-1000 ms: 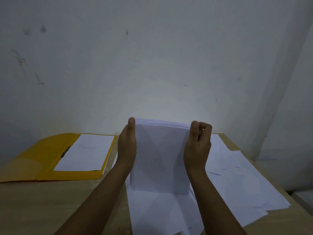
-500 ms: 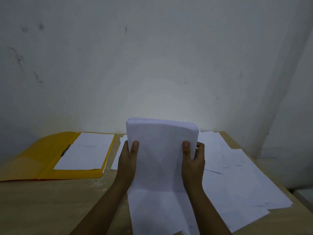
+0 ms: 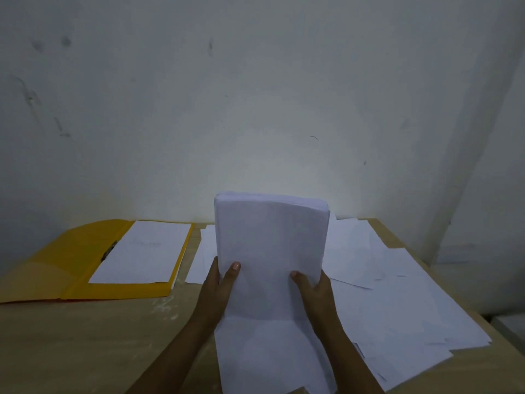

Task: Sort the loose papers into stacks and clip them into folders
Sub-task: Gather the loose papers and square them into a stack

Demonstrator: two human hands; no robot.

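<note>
A faint grey scrawl sits near the top of the sheet [image 3: 142,251] in the yellow folder [image 3: 71,268], too pale to read; no other writing or label can be made out.

At centre frame a thick stack [image 3: 270,251] of white paper stands on its short lower edge, long axis upright, its face toward the camera and its top edge against the wall [image 3: 255,95]. Its lower edge rests on loose papers [image 3: 397,308] that spread from the bottom centre across the right of the wooden worktop [image 3: 85,351]. The left hand [image 3: 218,288] grips the stack's left edge low down, thumb flat on the front face and fingers hidden behind. The right hand [image 3: 315,291] grips the right edge at the same height, thumb on the front and fingers curled round the side.

The folder lies open and flat at the left of the frame, its long axis running away from the camera. A dark clip [image 3: 109,250] sits along the sheet's left edge by the fold. One more sheet lies between folder and stack
</note>
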